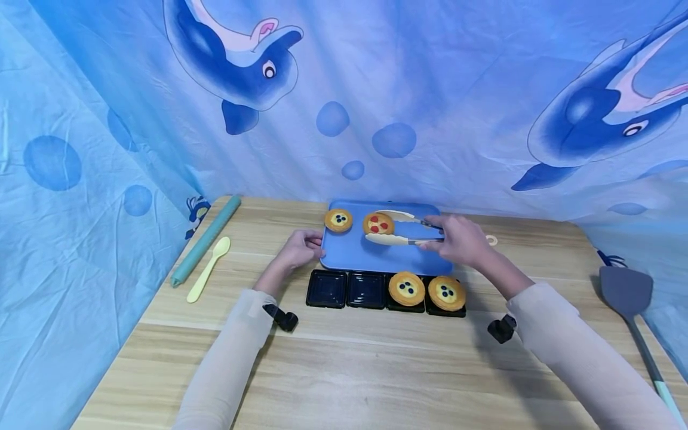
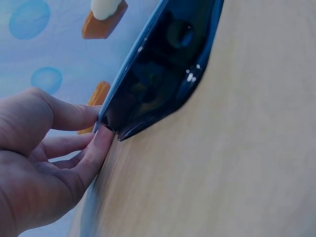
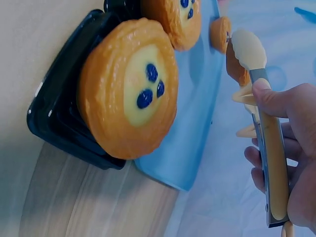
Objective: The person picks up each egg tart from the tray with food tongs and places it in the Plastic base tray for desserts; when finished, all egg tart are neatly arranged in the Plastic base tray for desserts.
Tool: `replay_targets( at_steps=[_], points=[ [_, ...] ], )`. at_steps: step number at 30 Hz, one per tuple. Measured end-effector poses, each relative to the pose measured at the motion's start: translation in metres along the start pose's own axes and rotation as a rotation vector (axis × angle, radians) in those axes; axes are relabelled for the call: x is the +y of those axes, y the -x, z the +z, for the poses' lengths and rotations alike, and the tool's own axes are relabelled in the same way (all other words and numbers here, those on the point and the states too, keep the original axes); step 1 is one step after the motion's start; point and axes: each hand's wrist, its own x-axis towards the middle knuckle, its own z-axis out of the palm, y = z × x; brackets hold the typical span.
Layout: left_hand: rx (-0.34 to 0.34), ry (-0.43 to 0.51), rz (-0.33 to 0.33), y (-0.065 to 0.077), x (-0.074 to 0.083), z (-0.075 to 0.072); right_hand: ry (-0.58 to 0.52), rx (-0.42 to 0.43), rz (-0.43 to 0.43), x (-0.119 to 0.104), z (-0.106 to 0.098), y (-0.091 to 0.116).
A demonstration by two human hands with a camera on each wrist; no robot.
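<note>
My right hand (image 1: 463, 240) grips a pair of tongs (image 1: 388, 239) with cream tips and metal arms. Between the tips is a tart with red pieces on top (image 1: 378, 224), held above the blue tray (image 1: 349, 254). At the tray's left edge, my left hand (image 2: 47, 148) pinches the rim between thumb and fingers. A blueberry tart (image 1: 338, 220) sits at the tray's back left corner. Before the tray stands a row of black square boxes (image 1: 326, 289). The two right-hand ones carry blueberry tarts (image 3: 131, 89); the two left-hand ones hold nothing.
On the left lie a teal rolled-up mat or rod (image 1: 206, 240) and a pale yellow spoon (image 1: 209, 269). A grey spatula (image 1: 626, 292) with a mint handle end lies along the right edge. Blue curtain (image 1: 365, 107) hangs behind the wooden table (image 1: 344, 370).
</note>
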Motion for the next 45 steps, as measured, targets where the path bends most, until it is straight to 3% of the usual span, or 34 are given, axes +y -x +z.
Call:
replay_targets(
  at_steps=[10, 28, 45],
  points=[
    [-0.002, 0.009, 0.012, 0.0, -0.002, 0.001, -0.021, 0.027, -0.105, -0.015, -0.002, 0.014],
    [-0.001, -0.004, 0.001, 0.001, -0.002, 0.0, -0.032, 0.022, -0.184, -0.029, -0.001, 0.047],
    [0.001, -0.001, -0.016, 0.0, 0.0, 0.0, -0.024, 0.016, -0.208, -0.038, 0.007, 0.063]
  ],
)
